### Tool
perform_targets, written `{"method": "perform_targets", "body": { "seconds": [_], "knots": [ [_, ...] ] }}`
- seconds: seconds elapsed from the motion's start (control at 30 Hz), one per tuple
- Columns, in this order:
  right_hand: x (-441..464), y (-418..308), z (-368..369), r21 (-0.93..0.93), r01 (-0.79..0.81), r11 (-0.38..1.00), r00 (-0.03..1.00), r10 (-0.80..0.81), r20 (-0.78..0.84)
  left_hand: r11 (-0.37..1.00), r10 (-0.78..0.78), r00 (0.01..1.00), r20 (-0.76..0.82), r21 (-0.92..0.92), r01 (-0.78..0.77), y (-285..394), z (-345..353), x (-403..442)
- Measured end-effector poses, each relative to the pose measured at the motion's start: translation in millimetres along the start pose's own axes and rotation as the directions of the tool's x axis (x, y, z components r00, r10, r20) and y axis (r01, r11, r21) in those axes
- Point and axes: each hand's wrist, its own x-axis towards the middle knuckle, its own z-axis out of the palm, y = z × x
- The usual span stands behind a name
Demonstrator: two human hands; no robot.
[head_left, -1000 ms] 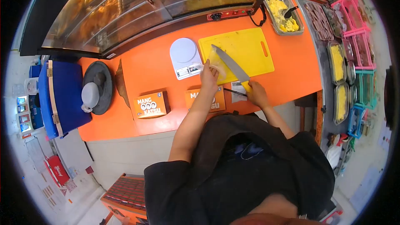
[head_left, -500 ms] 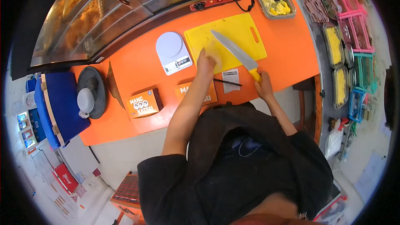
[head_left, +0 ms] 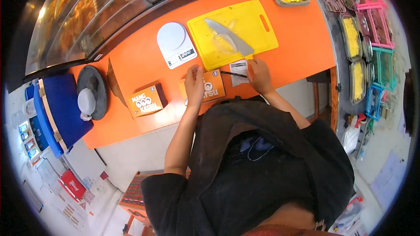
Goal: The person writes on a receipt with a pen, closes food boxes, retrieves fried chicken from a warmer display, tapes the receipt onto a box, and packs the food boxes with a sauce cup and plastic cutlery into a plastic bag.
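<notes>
A chef's knife point(head_left: 232, 37) with a yellow handle lies slanting over the yellow cutting board point(head_left: 262, 41). My right hand point(head_left: 260, 78) is closed around the handle end at the board's near edge. Beside the blade is a clear, shiny piece of plastic point(head_left: 223, 43); whether anything is inside it I cannot tell. My left hand point(head_left: 195, 86) is over an orange printed box point(head_left: 213, 88), fingers stretched out and seemingly empty. A black pen point(head_left: 234, 74) and a printed paper slip point(head_left: 239, 67) lie between my hands.
A white kitchen scale point(head_left: 176, 43) stands left of the board. Another orange box point(head_left: 148, 100) and a dark stone mortar point(head_left: 101, 100) are farther left. A glass display case point(head_left: 131, 13) borders the back. Food trays point(head_left: 358, 81) line the right side.
My left hand has drawn back from the board to the orange box. My right hand has moved left and brought the knife with it, its blade now beside the clear plastic.
</notes>
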Motion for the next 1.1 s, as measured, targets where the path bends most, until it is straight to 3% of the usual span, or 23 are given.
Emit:
{"method": "perform_targets", "body": {
  "seconds": [0.03, 0.1, 0.2, 0.23, 0.3, 0.53, 0.63, 0.73, 0.83, 0.93, 1.0, 1.07, 1.1],
  "knots": [
    [-3, -5, -1, 0.013, 0.032, 0.999, 0.995, -0.033, 0.094, 0.983, 0.068, 0.998, -0.02, 0.174, -0.063, -2, -14, -12],
    [-4, -12, 5, 0.042, 0.1, 0.994, 0.986, -0.105, 0.126, 0.848, 0.215, 0.976, -0.031, 0.501, -0.17, -4, -37, -31],
    [-8, -14, 27, 0.006, 0.128, 0.992, 0.965, -0.126, 0.231, 0.627, 0.371, 0.923, 0.105, 0.704, -0.332, -12, -65, -54],
    [-14, -12, 34, -0.028, 0.119, 0.993, 0.954, -0.106, 0.279, 0.628, 0.355, 0.923, 0.149, 0.693, -0.354, -18, -70, -59],
    [-17, -9, 46, -0.041, 0.124, 0.991, 0.971, -0.113, 0.212, 0.639, 0.321, 0.917, 0.238, 0.66, -0.395, -33, -74, -73],
    [-22, -2, 71, -0.103, 0.128, 0.986, 0.984, -0.113, 0.141, 0.404, 0.326, 0.839, 0.436, 0.738, -0.54, -41, -67, -65],
    [-28, -11, 77, 0.015, 0.016, 1.0, 0.995, -0.018, 0.102, 0.271, 0.276, 0.735, 0.619, 0.684, -0.678, -32, -56, -45],
    [-35, -12, 88, 0.109, -0.124, 0.986, 0.992, 0.12, 0.043, 0.233, 0.296, 0.722, 0.626, 0.685, -0.69, -57, -41, -20],
    [-43, -26, 86, 0.141, -0.226, 0.964, 0.974, 0.225, 0.017, 0.306, 0.132, 0.719, 0.682, 0.662, -0.684, -30, -53, -20],
    [-63, -16, 109, 0.081, -0.248, 0.965, 0.964, 0.254, -0.073, 0.28, 0.388, 0.691, 0.61, 0.635, -0.719, -21, -91, -33],
    [-72, -29, 114, -0.034, -0.268, 0.963, 0.946, 0.256, -0.198, 0.44, 0.297, 0.777, 0.555, 0.643, -0.627, 24, -138, -48],
    [-78, -45, 119, -0.1, -0.295, 0.95, 0.936, 0.266, -0.229, 0.368, 0.468, 0.72, 0.512, 0.628, -0.686, 37, -198, -53],
    [-80, -54, 116, -0.114, -0.304, 0.946, 0.939, 0.278, -0.2, 0.327, 0.445, 0.735, 0.511, 0.672, -0.665, 40, -224, -52]
  ]
}}
